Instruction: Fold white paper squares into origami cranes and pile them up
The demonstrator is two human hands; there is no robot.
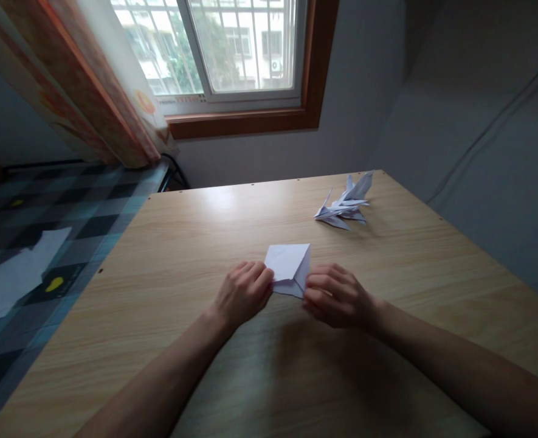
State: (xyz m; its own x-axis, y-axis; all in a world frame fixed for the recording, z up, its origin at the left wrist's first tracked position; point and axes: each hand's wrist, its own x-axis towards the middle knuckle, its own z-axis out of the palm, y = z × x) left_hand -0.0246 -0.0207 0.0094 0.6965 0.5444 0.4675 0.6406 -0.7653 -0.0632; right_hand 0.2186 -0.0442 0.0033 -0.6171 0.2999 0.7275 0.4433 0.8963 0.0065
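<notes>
A small folded white paper point(287, 261) is held between my two hands, just above or on the wooden table. It is roughly square, with a slanted fold along its right side and a flap lifted at its near edge. My left hand point(247, 289) pinches the near left corner, fingers curled over it. At the right edge, the curled fingers of my right hand point(337, 295) grip the paper near its lower corner. The fingertips of both hands are partly hidden.
Several folded white paper pieces point(345, 204) lie in a pile at the table's far right. The wooden table point(196, 243) ends at a wall beneath a window. On the left, white paper sheets point(17, 280) rest on a checked bedspread point(90, 213), beside a curtain point(100, 79).
</notes>
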